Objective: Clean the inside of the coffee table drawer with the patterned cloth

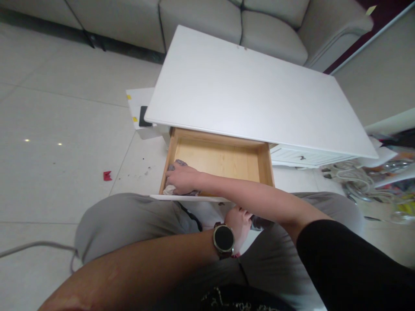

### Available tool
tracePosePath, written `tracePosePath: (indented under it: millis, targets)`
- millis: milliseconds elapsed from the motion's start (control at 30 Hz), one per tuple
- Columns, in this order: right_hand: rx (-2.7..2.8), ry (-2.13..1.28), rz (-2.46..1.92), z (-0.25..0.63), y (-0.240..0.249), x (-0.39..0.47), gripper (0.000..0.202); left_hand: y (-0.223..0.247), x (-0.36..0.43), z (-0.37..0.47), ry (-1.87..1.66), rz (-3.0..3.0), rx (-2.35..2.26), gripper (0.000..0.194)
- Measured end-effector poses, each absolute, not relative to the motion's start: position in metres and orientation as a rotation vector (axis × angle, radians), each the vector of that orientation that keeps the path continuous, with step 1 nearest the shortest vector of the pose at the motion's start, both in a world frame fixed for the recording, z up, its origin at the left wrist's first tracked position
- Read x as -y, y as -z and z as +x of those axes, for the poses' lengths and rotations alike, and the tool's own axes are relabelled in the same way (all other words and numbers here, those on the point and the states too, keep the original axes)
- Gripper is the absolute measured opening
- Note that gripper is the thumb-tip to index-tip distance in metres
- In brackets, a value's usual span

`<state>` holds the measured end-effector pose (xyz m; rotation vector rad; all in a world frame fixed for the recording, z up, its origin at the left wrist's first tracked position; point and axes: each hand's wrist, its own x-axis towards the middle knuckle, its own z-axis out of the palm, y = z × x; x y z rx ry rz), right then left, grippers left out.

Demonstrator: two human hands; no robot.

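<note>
A pulled-out wooden drawer [220,157] sticks out from the white coffee table [259,90] toward my knees. Inside its front left corner, my right hand [183,178] presses down on a grey cloth [180,163], which bunches out around the fingers. My right forearm crosses over the drawer's front edge. Below the white drawer front [207,206], my left hand [239,224] is closed, its fingers curled; whatever it may hold is hidden. A round watch [223,238] is on my left wrist.
A grey sofa [201,21] stands behind the table. At the left are a white box [142,93] and a red scrap [107,176] on the tiled floor. Coiled cables [353,175] and clutter lie at the right. A second, closed drawer [301,157] is beside the open one.
</note>
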<state>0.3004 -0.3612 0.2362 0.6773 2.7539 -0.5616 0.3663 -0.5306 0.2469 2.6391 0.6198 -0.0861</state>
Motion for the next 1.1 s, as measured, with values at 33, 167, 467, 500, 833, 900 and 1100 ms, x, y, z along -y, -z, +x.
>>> tracePosePath:
  millis: [33, 167, 467, 500, 833, 900, 1100]
  targets:
    - [-2.762, 0.544, 0.662, 0.303, -0.237, 0.362, 0.025, -0.25, 0.529, 0.366, 0.115, 2.638, -0.618, 0.029]
    - [-2.767, 0.465, 0.608, 0.316, -0.242, 0.368, 0.016, -0.255, 0.526, 0.366, 0.135, 2.654, -0.605, 0.03]
    - [-2.651, 0.453, 0.553, 0.38, -0.249, 0.376, 0.012, -0.236, 0.533, 0.365, -0.054, 2.802, -0.606, 0.033]
    - [-2.651, 0.439, 0.56, 0.388, -0.25, 0.379, 0.012, -0.235, 0.533, 0.365, -0.05, 2.807, -0.611, 0.035]
    - [-2.713, 0.564, 0.67, 0.414, -0.252, 0.381, 0.019, -0.227, 0.534, 0.364, -0.341, 2.57, -0.674, 0.036]
    - [-2.763, 0.699, 0.737, 0.408, -0.241, 0.374, 0.023, -0.227, 0.533, 0.363, -0.235, 2.652, -0.616, 0.033]
    - [-2.909, 1.165, 1.152, 0.372, -0.203, 0.356, 0.02, -0.23, 0.532, 0.363, -0.069, 2.724, -0.597, 0.028]
